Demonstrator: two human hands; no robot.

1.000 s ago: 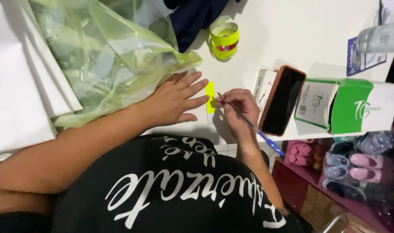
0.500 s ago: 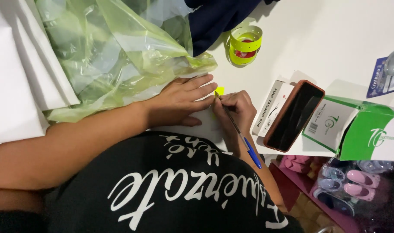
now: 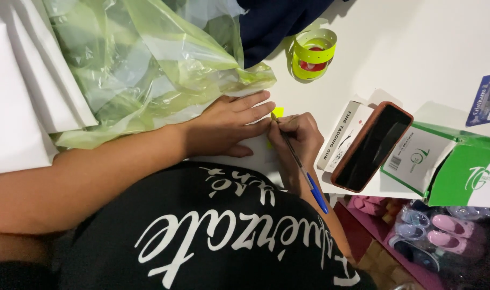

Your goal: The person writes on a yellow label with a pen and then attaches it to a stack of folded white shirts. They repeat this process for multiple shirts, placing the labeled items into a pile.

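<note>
Yellow tag (image 3: 278, 112), lying mid-table and mostly hidden, is pinned flat by the open-fingered left hand (image 3: 231, 124) while the right hand (image 3: 298, 140) pinches a blue-capped pen (image 3: 297, 161), apparently mid-writing, so steady pressing seems needed.

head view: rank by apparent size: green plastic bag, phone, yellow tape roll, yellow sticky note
1. green plastic bag, by far the largest
2. phone
3. yellow tape roll
4. yellow sticky note, mostly hidden by the hands, so its true size is unsure
</note>
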